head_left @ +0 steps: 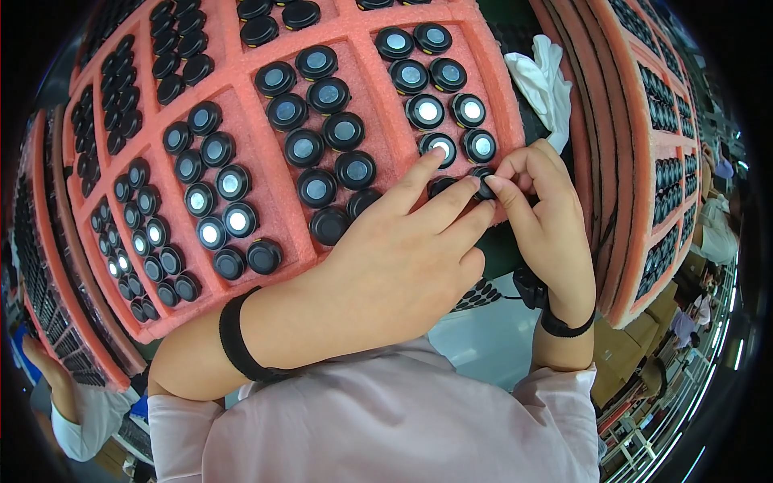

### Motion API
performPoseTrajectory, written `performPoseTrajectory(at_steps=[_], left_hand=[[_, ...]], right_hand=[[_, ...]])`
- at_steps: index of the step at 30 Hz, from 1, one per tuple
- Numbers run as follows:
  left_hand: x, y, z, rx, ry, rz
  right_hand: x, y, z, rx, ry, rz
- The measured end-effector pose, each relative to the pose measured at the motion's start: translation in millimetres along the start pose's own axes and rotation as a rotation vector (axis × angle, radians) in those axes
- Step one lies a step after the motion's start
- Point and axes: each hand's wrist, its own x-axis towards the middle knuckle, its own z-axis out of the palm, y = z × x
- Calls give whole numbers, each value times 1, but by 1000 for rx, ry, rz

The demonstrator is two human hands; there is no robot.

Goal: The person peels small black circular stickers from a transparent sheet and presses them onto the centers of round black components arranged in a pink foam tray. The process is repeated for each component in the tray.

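Observation:
A pink foam tray [372, 76] fills the view, its compartments holding rows of black round parts, most with shiny silver centres. My left hand [411, 233] reaches over the tray's near edge from the left, fingers stretched out. Its index fingertip touches a silver-centred round part [444, 154] in the rightmost near compartment. At that compartment's near end, my right hand [541, 209] pinches a black round part [484, 183] between thumb and fingers. The left middle fingertip lies against this same part. Beside it, another black round part [440, 187] is partly hidden under the left fingers.
A white glove [543, 84] lies beyond the compartment's right wall. To the right rises a stack of pink foam trays [620, 161] with more round parts; another tray stack [48, 241] stands at the left. A co-worker's arm [60, 386] shows at lower left.

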Motion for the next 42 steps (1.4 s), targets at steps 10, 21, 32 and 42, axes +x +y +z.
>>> performPoseTrajectory(at_steps=[10, 21, 32, 42], left_hand=[[0, 0, 1, 0, -2, -4], [-12, 9, -13, -53, 50, 15], [-74, 13, -72, -74, 78, -137], [-82, 19, -93, -45, 152, -226]], right_hand=[[-2, 4, 4, 112, 42, 71], [-11, -7, -6, 224, 20, 187], [-38, -71, -10, 287, -284, -337], [-33, -86, 6, 256, -175, -362]])
